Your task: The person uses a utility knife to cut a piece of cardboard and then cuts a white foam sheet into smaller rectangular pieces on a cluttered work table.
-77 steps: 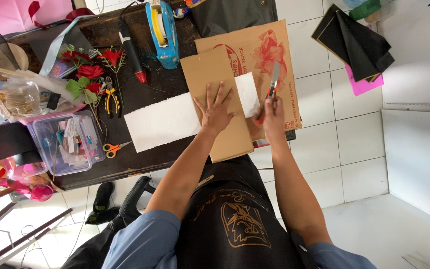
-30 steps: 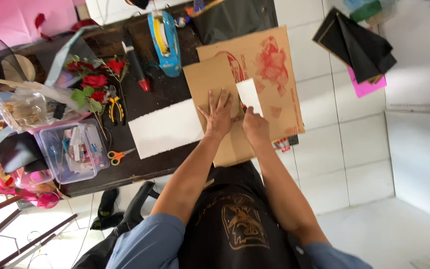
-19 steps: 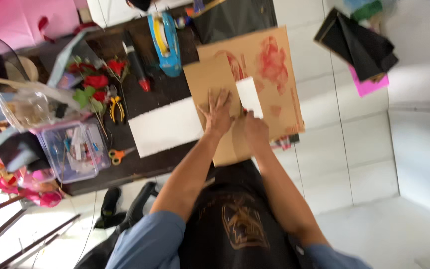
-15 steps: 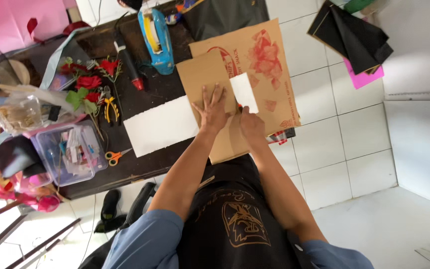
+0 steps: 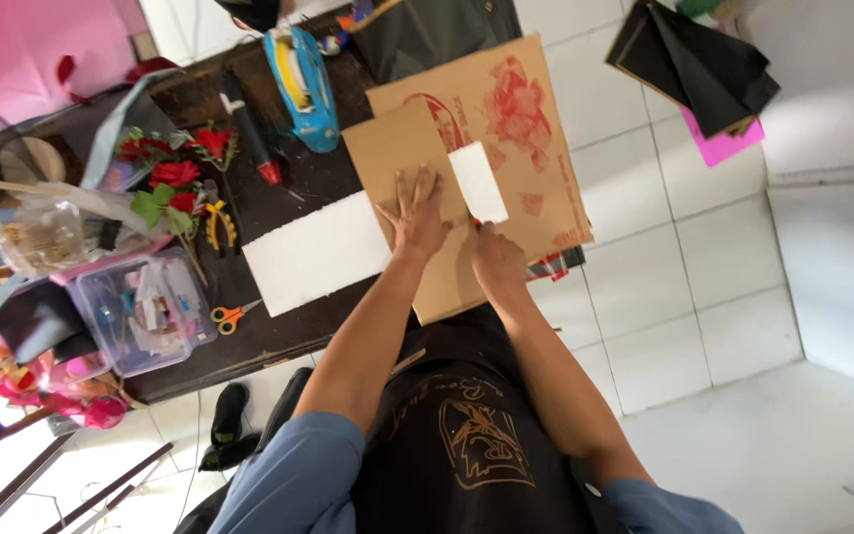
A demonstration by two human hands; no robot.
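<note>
My left hand [image 5: 415, 216] lies flat with spread fingers on a small brown cardboard piece [image 5: 397, 148]. Under that piece lies a white sheet [image 5: 313, 252], which sticks out on both sides. My right hand [image 5: 496, 262] rests beside the left one on the near part of the cardboard. Its fingers are curled around a thin cutter, of which only a reddish tip [image 5: 473, 223] shows by the white strip. A larger cardboard sheet with red print [image 5: 521, 119] lies beneath it all on the dark table [image 5: 279, 341].
On the table are a blue tape dispenser [image 5: 298, 79], a black tool with a red tip [image 5: 249, 133], red artificial flowers [image 5: 175, 173], yellow pliers [image 5: 217, 222], orange scissors [image 5: 229, 316] and a clear plastic box [image 5: 140, 307]. Black sheets [image 5: 694, 59] and a pink one [image 5: 728, 138] lie on the tiled floor.
My right hand has come from the cardboard's right edge to a spot close beside my left hand. The left hand has stayed pressed on the small cardboard piece.
</note>
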